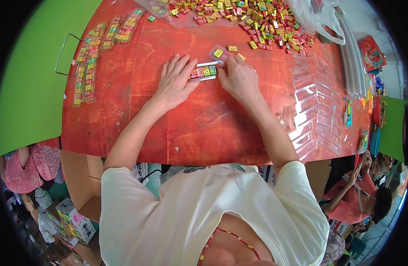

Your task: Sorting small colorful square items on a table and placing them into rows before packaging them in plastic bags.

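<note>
The left hand (175, 82), fingers extended, is steadying a clear plastic tray (208, 78) of small multicoloured boxes (205, 71) on the red table (146, 128); the right hand (239, 77) at the other end, grip unclear, should be keeping boxes level.

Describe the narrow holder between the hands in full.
The narrow holder has pale, shiny long edges; plastic or metal, I cannot tell. It lies left to right on the red table, right end slightly farther off. It holds a row of small red, yellow and green pieces. The left hand overlaps its left end, the right hand its right end.
</note>
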Tool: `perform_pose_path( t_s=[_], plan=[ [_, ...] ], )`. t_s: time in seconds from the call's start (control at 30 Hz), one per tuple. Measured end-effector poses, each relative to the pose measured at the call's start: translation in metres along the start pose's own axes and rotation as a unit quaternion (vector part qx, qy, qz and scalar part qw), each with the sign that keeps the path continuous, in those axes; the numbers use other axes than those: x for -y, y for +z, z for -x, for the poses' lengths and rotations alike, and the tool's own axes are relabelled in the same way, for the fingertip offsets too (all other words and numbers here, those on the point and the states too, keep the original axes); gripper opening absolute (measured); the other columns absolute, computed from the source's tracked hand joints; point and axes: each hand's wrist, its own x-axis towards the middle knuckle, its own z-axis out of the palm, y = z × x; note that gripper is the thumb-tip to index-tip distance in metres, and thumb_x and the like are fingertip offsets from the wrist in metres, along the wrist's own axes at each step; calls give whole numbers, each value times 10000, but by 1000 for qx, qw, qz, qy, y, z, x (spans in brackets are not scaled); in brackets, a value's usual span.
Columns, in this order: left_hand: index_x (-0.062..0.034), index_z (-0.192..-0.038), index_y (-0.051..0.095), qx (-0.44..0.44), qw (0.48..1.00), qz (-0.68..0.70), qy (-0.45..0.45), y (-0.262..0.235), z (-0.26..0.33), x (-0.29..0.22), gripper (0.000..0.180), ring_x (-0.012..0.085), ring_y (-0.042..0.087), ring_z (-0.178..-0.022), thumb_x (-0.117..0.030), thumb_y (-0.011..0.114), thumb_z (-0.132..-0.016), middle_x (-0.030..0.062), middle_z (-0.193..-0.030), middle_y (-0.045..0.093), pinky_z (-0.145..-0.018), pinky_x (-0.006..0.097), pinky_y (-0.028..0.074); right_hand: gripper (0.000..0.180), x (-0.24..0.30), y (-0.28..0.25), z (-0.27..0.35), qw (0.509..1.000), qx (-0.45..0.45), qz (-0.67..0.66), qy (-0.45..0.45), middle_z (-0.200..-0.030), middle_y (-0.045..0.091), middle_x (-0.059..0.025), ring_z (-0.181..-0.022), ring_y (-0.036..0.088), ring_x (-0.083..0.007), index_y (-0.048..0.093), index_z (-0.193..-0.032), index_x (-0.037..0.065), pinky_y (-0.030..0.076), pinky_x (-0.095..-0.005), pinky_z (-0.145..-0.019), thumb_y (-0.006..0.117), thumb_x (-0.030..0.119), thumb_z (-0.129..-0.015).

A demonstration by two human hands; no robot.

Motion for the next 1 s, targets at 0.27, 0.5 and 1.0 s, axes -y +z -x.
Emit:
perform_pose_path(
  t_s=[0.27,0.5,1.0],
  plan=[
    [-62,-1522,352,25,997,-67,-11,2,-2,-9,707,434,211,-1490,-365,618,-941,210,-1586,306,-1186,593,184,189,3,10,-5,996,-8,79,-29,-844,655,-144,-779,685,-362,577,-880,42,529,-495,-728,627,224,-891],
    [-68,-1536,330,35,988,-142,-51,-7,5,-22,772,417,225,-1488,-398,645,-914,186,-1591,308,-1150,647,206,117,6,27,-10,991,-42,90,-91,-819,668,-129,-768,696,-323,602,-919,45,524,-471,-705,575,155,-886],
    [-16,-1305,568,-98,980,-171,1,-4,8,-31,513,290,522,-1084,-217,647,-839,127,-1165,576,-909,463,385,149,22,46,-5,994,-28,10,-109,-901,618,-134,-867,631,-344,574,-917,71,487,-495,-739,636,207,-922]
  ],
)
